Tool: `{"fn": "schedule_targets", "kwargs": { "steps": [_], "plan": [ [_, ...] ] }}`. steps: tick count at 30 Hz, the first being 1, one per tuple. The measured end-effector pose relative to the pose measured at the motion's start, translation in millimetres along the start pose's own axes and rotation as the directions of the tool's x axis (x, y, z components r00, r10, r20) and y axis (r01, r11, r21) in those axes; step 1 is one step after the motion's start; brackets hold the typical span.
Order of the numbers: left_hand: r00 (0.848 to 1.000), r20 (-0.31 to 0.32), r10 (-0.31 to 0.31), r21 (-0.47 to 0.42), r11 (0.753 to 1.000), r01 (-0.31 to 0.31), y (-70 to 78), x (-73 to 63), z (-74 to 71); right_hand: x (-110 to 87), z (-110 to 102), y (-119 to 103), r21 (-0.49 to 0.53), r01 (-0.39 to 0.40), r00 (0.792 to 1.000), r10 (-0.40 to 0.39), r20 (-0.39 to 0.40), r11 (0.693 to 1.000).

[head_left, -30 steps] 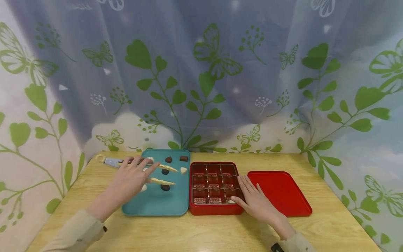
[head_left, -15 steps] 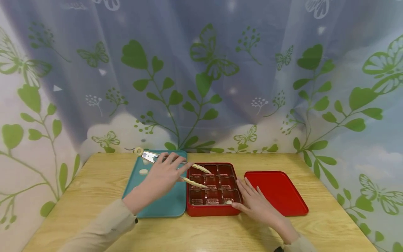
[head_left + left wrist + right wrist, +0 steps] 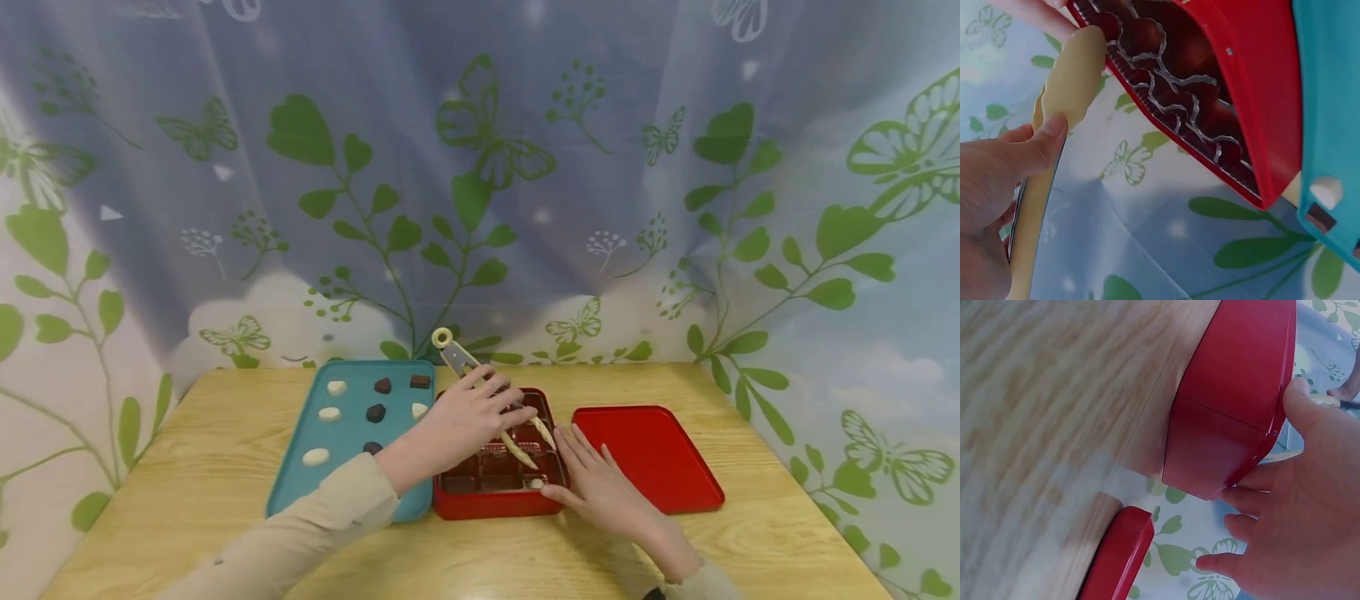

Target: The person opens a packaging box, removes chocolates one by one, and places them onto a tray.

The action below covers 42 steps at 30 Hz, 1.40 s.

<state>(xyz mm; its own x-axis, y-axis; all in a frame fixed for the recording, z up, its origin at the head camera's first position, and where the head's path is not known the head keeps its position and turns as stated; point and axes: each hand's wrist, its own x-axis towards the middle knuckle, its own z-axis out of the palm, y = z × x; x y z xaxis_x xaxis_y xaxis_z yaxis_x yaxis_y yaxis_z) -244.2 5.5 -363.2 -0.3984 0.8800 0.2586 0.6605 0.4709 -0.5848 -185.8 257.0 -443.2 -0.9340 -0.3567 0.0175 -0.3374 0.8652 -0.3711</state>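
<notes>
My left hand (image 3: pixel 465 421) grips a pair of tongs (image 3: pixel 456 360) with cream-coloured tips, held over the red box (image 3: pixel 495 506). The two tips stand apart above the right-hand compartments, with nothing visible between them. In the left wrist view, my thumb lies along one arm of the tongs (image 3: pixel 1075 78). One small white chocolate (image 3: pixel 536 483) sits in the box's front right compartment. My right hand (image 3: pixel 603 492) rests against the box's right side, fingers extended. In the right wrist view, its thumb is at the rim of the box (image 3: pixel 1229 381).
Left of the box is a blue-green tray (image 3: pixel 288 492) bearing several white and dark chocolates, such as an oval white one (image 3: pixel 316 457) and a dark square (image 3: pixel 420 382). A flat red lid (image 3: pixel 648 458) lies to the right. A patterned curtain (image 3: pixel 517 208) hangs behind the wooden table (image 3: pixel 480 558).
My left hand has carried the tongs rightward from over the tray to over the box, turning them so the tips point toward the front right. My right hand stays at the box.
</notes>
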Motion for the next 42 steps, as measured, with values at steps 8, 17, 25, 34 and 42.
{"fn": "schedule_targets", "kwargs": {
  "steps": [8,17,25,34,42],
  "plan": [
    [0.977,0.046,0.209,0.100,0.972,-0.212,1.1,23.2,-3.8,2.2,2,-4,0.023,0.000,1.000,0.000,0.023,1.000],
    [0.929,0.114,0.353,0.195,0.908,-0.370,12.9,42.5,-7.3,3.9,2,-6,0.027,0.003,0.999,-0.004,0.039,1.000],
    [0.929,0.141,0.343,0.201,0.909,-0.366,21.9,41.4,2.3,4.0,4,-6,0.011,-0.001,1.000,0.000,0.028,1.000],
    [0.985,0.031,0.169,0.039,0.985,-0.171,4.1,15.2,10.1,1.4,3,-4,0.002,0.010,1.000,-0.010,0.015,1.000],
    [0.999,-0.021,-0.024,-0.086,0.996,0.023,-9.5,-13.9,10.1,-1.4,2,-1,0.001,-0.004,1.000,0.004,0.001,1.000]
  ]
}}
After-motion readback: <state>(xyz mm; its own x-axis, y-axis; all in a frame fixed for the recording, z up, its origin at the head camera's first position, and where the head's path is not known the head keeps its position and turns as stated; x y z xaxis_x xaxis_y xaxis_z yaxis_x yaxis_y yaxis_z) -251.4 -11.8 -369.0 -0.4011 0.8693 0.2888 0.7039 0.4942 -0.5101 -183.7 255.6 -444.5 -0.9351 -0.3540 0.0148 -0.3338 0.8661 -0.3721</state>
